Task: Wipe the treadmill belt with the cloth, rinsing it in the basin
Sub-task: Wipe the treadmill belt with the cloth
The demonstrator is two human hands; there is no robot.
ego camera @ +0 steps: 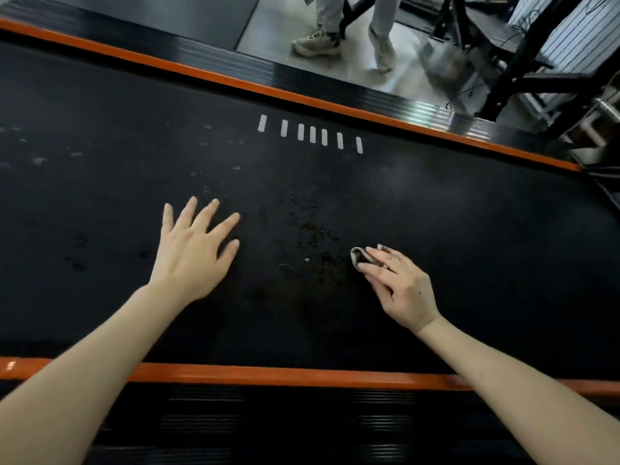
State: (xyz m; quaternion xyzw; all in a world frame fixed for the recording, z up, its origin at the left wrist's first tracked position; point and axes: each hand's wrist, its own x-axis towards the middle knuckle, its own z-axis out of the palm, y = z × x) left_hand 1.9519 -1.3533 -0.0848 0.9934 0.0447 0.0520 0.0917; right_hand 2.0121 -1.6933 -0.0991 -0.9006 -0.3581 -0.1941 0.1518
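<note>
The treadmill belt (436, 213) is dimly lit; glare is seen on its far rail (432, 109); the floor (268, 28) beyond is blurred.

both bare forearms reach forward from the lower corners, palms down. the left hand (194, 253) lies flat on the belt (436, 203), fingers straight and spread wide, thumb out to the right. the right hand (402, 286) points up and to the left, apart from the left hand. its fingers (380, 256) are lightly bent over a bunched cloth (358, 255) and hold it down on the belt. the cloth's end shows past the fingertips.
</note>
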